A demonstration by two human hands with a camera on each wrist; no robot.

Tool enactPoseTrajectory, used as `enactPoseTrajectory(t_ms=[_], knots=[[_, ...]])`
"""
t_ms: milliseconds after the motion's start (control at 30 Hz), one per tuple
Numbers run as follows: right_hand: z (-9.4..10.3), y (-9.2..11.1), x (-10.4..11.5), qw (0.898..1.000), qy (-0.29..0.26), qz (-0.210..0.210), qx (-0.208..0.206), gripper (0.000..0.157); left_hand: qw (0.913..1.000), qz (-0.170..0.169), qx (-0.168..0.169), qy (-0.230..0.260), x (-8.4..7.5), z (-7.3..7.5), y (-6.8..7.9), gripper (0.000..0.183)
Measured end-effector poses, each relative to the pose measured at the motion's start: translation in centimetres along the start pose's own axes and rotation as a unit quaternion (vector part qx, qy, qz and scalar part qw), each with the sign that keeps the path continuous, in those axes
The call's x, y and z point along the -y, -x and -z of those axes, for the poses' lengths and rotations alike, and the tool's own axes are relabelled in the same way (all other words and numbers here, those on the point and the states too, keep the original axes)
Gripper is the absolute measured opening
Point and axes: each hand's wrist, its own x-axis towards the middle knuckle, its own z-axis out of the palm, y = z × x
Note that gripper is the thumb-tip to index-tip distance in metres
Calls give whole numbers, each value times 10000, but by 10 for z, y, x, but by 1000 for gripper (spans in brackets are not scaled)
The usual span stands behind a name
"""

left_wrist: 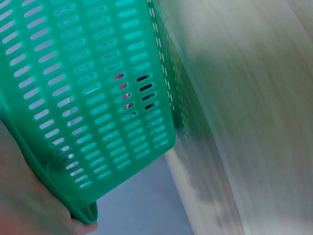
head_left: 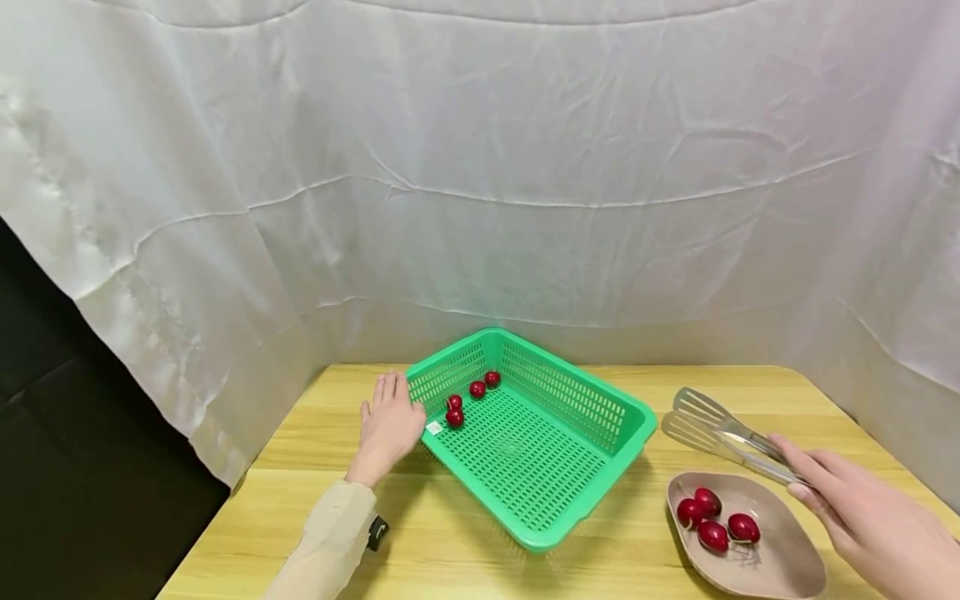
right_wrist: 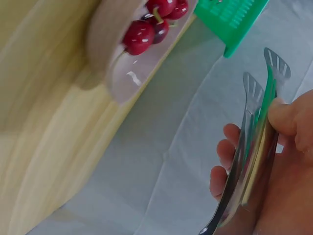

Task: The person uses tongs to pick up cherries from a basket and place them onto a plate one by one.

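Observation:
My left hand (head_left: 392,423) rests on the left rim of a green perforated plastic basket (head_left: 600,500), its fingers fairly straight. From the left wrist, the basket's slotted outer wall (left_wrist: 73,98) fills much of the view, with the hand lying along the rim. Several dark red cherries (head_left: 477,389) lie inside along the basket's left side. My right hand (head_left: 862,500) grips metal tongs (head_left: 738,437) with slotted, spatula-like ends, which stand apart with nothing between them. Below the tongs, a beige dish (head_left: 787,550) holds several cherries (head_left: 712,536), some with stems.
Everything stands on a light wooden table (head_left: 285,517). Pale fabric (head_left: 525,167) hangs behind it and at both sides. A dark area (head_left: 90,467) lies beyond the table's left edge. A small white label (head_left: 434,428) is on the basket near the left hand.

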Motion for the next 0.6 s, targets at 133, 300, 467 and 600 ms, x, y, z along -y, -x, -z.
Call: enactPoseTrajectory(t_ms=[133, 300, 467, 600], knots=[[1, -16, 13, 9992, 43, -273, 274, 66, 10000, -2, 13, 5, 0, 1, 1, 67], [-2, -40, 25, 9991, -96, -223, 359, 68, 10000, -1, 27, -18, 1, 1, 1, 67], [-8, -61, 36, 9989, -216, -32, 406, 66, 10000, 12, 18, -33, 0, 1, 1, 67], [-10, -75, 44, 9980, -325, 37, 536, 63, 10000, 10, 6, -69, -1, 1, 0, 67]])
